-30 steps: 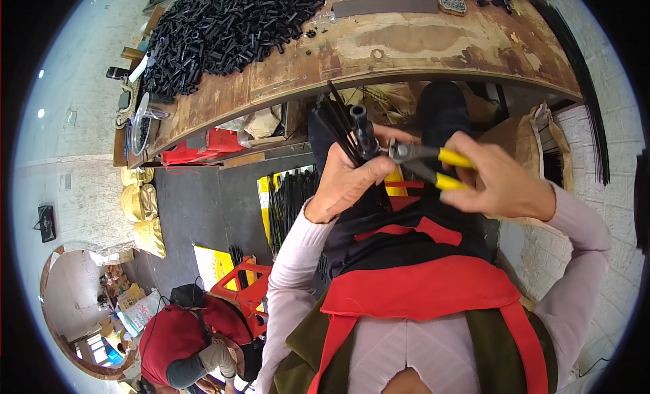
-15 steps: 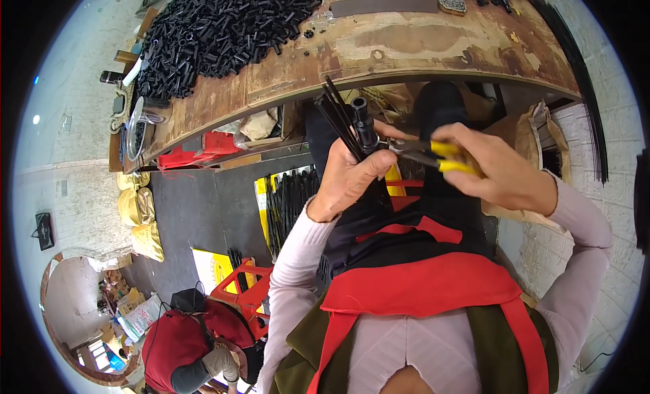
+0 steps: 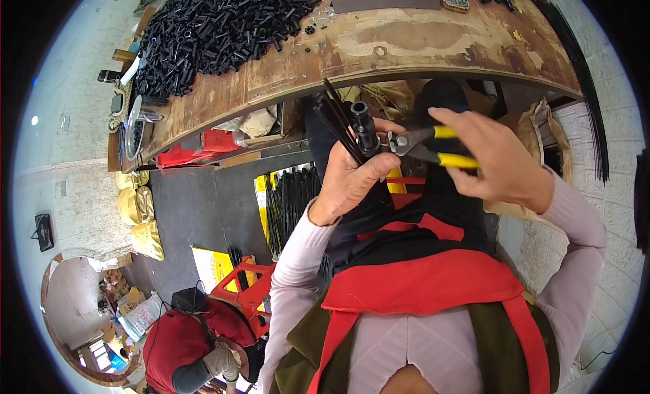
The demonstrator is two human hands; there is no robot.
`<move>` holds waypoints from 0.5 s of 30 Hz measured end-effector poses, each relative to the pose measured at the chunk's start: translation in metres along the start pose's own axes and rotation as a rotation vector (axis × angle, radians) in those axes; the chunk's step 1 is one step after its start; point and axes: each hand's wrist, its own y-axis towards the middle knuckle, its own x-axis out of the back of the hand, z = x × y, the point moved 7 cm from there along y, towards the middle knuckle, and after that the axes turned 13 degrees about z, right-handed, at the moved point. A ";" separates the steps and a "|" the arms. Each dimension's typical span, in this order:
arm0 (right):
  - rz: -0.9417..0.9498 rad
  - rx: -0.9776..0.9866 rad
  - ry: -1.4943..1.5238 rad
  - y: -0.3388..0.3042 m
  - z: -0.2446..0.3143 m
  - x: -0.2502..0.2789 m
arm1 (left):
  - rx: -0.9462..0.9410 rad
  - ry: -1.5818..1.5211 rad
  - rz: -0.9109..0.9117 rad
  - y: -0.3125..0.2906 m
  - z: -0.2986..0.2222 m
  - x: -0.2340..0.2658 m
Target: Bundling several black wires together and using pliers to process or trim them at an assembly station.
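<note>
In my left hand (image 3: 345,184) I grip a black tubular fitting (image 3: 365,131) that stands upright with its round end up. Several thin black rods (image 3: 332,119) lean out beside it from the same grip. My right hand (image 3: 504,153) is wrapped round a pair of pliers (image 3: 406,143) with yellow handles (image 3: 458,161), held spread apart. The metal head of the pliers meets the lower part of the fitting, close to my left thumb. What lies between the jaws is too small to make out. Both hands are above my lap, just off the bench edge.
A worn wooden bench (image 3: 406,42) runs across the far side, with a large heap of short black tubes (image 3: 223,35) at its left. Bundles of black rods (image 3: 291,197) lie on the floor. A co-worker (image 3: 196,346) bends beside a red stool (image 3: 254,285) at the lower left.
The plier handles have spread wider, and my right hand has opened out with them. My left hand holds the fitting and rods in nearly the same place.
</note>
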 end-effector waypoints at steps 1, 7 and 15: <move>0.004 -0.035 -0.168 -0.002 -0.002 -0.006 | -0.003 0.018 -0.002 0.000 -0.001 -0.004; 0.617 -0.514 1.071 -0.020 -0.007 -0.066 | 0.057 -0.101 0.084 -0.003 0.009 -0.001; 0.513 -0.338 0.870 -0.010 -0.002 -0.050 | 0.043 -0.109 0.060 -0.001 0.007 -0.001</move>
